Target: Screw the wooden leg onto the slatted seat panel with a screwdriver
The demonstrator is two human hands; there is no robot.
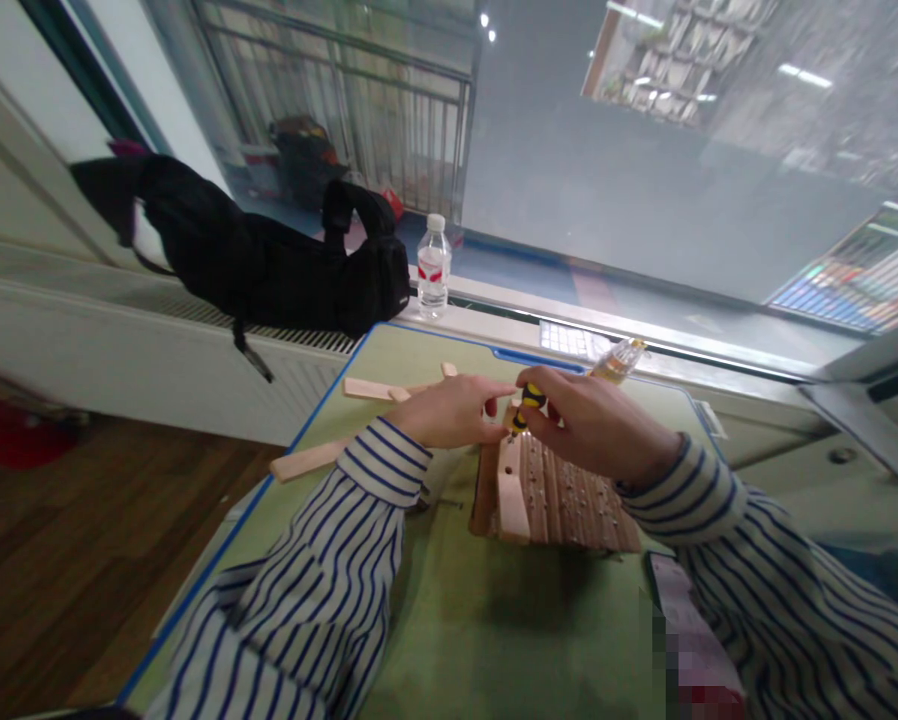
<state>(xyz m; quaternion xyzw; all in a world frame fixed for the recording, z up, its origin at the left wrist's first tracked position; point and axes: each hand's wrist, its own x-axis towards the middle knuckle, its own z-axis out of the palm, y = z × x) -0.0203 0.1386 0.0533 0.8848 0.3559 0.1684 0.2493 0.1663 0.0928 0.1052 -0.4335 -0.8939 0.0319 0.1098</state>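
Observation:
My right hand (580,415) is closed around a short screwdriver (531,397) with a yellow and black handle. It points down at the far part of a pale wooden strip (513,505), which has a dark hole in it. This strip lies along the left side of a ridged brown block (576,500) dotted with small shiny spots. From the left, my left hand (456,410) pinches the strip's far end, its thumb and index finger close to the screwdriver tip. The exact contact under the fingers is partly hidden.
More wooden strips (306,460) lie left on the green table (449,620). A screw (449,504) lies near the block. A clear bottle (620,358) is behind my right hand. Beyond, a water bottle (434,270) and black bag (284,260) rest on the windowsill.

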